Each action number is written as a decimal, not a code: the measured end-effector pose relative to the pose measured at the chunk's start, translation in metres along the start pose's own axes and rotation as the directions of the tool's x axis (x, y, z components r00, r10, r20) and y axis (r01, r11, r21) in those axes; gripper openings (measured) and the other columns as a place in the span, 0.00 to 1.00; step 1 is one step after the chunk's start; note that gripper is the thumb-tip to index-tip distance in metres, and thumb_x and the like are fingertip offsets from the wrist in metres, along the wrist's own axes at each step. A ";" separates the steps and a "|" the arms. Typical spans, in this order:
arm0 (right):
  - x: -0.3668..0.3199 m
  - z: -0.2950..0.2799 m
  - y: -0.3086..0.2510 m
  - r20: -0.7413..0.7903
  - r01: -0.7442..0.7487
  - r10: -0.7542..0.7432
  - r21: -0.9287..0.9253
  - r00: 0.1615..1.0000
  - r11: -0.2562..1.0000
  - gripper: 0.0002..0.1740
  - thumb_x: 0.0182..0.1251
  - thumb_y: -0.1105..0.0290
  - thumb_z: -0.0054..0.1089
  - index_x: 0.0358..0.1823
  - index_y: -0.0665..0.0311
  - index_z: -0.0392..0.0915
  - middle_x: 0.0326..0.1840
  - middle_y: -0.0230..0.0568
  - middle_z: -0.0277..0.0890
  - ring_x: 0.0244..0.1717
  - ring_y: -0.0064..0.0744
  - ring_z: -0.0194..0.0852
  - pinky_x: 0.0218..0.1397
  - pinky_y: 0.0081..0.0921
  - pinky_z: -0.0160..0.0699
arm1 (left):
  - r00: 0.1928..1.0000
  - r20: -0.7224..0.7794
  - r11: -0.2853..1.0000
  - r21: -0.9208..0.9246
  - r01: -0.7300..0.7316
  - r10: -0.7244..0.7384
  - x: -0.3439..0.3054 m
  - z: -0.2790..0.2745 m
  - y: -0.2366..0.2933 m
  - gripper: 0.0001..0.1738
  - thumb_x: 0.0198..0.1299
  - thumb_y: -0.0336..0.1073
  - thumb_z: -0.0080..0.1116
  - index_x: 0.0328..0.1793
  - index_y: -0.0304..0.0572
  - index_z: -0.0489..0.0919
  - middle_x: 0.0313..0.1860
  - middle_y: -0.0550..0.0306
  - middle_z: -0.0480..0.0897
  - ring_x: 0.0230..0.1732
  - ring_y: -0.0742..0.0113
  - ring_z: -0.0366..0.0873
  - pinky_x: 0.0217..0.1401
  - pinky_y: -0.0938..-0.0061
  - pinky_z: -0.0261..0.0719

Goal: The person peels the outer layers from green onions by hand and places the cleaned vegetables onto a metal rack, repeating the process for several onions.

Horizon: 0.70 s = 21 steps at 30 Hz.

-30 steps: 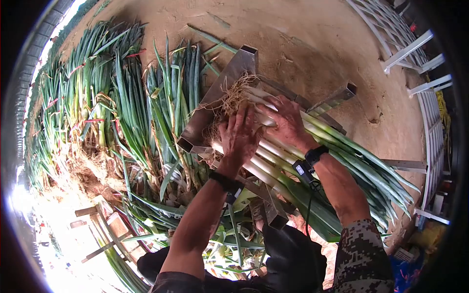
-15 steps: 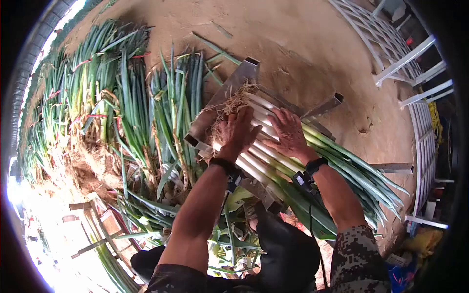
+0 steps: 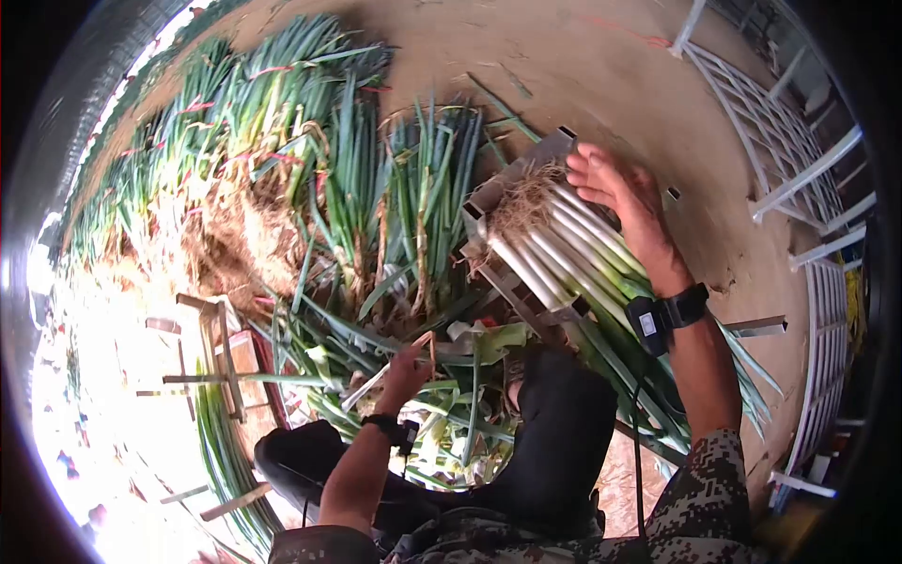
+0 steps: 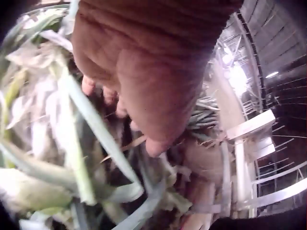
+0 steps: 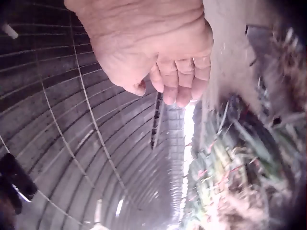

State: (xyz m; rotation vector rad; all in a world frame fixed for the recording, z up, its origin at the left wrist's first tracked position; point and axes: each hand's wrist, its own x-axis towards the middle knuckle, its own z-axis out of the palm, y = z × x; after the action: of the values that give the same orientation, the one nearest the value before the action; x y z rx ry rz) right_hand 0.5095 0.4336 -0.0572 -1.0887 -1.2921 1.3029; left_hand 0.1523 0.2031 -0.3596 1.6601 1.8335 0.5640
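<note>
A row of long green onions (image 3: 564, 246) with white shafts and matted roots (image 3: 526, 199) lies across a metal stand (image 3: 489, 195). Just above its root end, my right hand (image 3: 622, 193) is raised with fingers loosely bent and holding nothing; the right wrist view shows this hand (image 5: 158, 57) against the roof. My left hand (image 3: 406, 376) is low over a heap of loose leaves and peelings (image 3: 451, 414). In the left wrist view its fingers (image 4: 109, 96) point down, loosely bent, with a thin tan strand (image 4: 125, 149) close to the fingertips.
Tied bunches of green onions (image 3: 282, 122) stand in rows at the left, roots down. A wooden-looking rack (image 3: 232, 362) with more onions (image 3: 221, 442) is at lower left. White metal railings (image 3: 770, 141) stand at the right on bare earth (image 3: 526, 47).
Both hands have left the onions on the stand. My left hand has moved down to the leaf heap; my right hand has lifted. The head view has swung, shifting the scene right.
</note>
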 end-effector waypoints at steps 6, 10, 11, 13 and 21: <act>-0.046 0.126 -0.085 0.200 0.037 -0.141 0.448 0.970 0.893 0.22 0.74 0.57 0.57 0.60 0.67 0.78 0.51 0.46 0.84 0.47 0.34 0.85 0.53 0.31 0.82 | 0.831 0.555 0.991 -0.086 0.107 -0.042 -0.106 0.040 -0.019 0.32 0.60 0.66 0.60 0.57 0.51 0.85 0.54 0.44 0.85 0.56 0.44 0.82 0.61 0.54 0.77; -0.079 0.196 -0.095 0.279 -0.068 -0.133 0.609 0.951 0.790 0.24 0.74 0.55 0.57 0.60 0.66 0.78 0.46 0.41 0.84 0.42 0.31 0.83 0.50 0.29 0.82 | 0.938 0.334 0.964 -0.204 0.171 -0.096 -0.097 0.011 0.001 0.26 0.64 0.57 0.58 0.59 0.49 0.84 0.49 0.40 0.86 0.54 0.43 0.83 0.59 0.57 0.78; -0.089 0.211 -0.094 0.273 -0.088 -0.099 0.599 0.957 0.796 0.24 0.74 0.55 0.56 0.60 0.66 0.78 0.44 0.39 0.84 0.40 0.30 0.82 0.49 0.29 0.81 | 0.948 0.295 0.965 -0.194 0.179 -0.117 -0.096 0.006 -0.005 0.26 0.63 0.56 0.58 0.59 0.49 0.84 0.49 0.41 0.86 0.54 0.42 0.83 0.58 0.57 0.79; -0.098 0.227 -0.079 0.338 -0.132 -0.103 0.605 0.936 0.785 0.23 0.74 0.55 0.57 0.60 0.65 0.78 0.43 0.38 0.84 0.40 0.30 0.82 0.47 0.29 0.81 | 0.963 0.216 0.965 -0.171 0.199 -0.161 -0.095 -0.005 -0.018 0.24 0.63 0.54 0.58 0.58 0.49 0.84 0.48 0.41 0.86 0.53 0.42 0.83 0.57 0.57 0.79; -0.104 0.244 -0.016 0.309 -0.255 0.096 0.528 0.946 0.810 0.20 0.74 0.56 0.58 0.58 0.62 0.79 0.37 0.32 0.81 0.36 0.25 0.79 0.43 0.26 0.79 | 0.973 0.126 0.974 -0.094 0.204 -0.192 -0.089 -0.060 -0.047 0.23 0.61 0.52 0.60 0.55 0.46 0.85 0.45 0.41 0.87 0.49 0.44 0.85 0.52 0.56 0.81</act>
State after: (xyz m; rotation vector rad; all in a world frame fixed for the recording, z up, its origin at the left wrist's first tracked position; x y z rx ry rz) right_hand 0.2830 0.2966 -0.0351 -0.6292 -0.8983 1.8779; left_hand 0.0806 0.1138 -0.3342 1.3912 1.8251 0.4608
